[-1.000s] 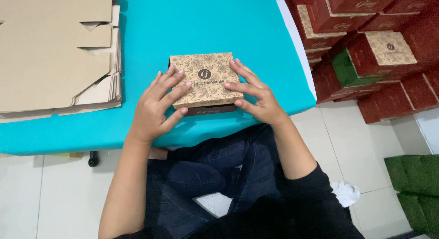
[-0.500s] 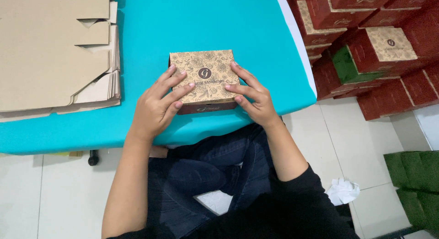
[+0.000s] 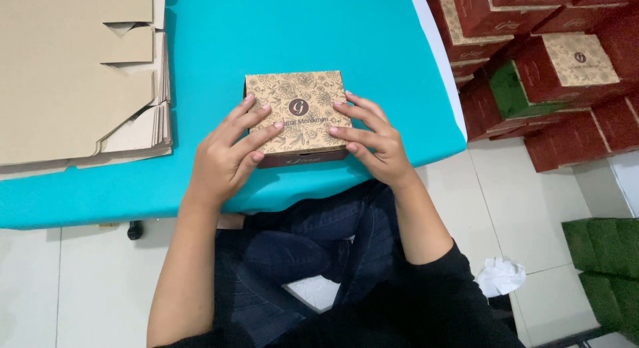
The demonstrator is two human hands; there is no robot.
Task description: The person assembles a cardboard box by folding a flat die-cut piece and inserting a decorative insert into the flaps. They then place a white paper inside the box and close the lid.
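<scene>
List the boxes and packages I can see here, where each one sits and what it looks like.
Small square box: near edge of the teal table, tan floral lid, dark brown sides, under the left hand and right hand.
Flat cardboard blanks: stacked on the table's left, plain brown.
Stacked boxes: right of the table, dark red, some with tan lids.
Green boxes: floor, lower right.

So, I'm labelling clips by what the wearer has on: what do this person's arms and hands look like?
Both hands are bare: no gloves, rings or watch show on the left hand or the right hand. The forearms are uncovered. A black sleeve begins near the right elbow; the left arm shows no sleeve down to the frame edge. Fingernails look short and unpainted.
</scene>
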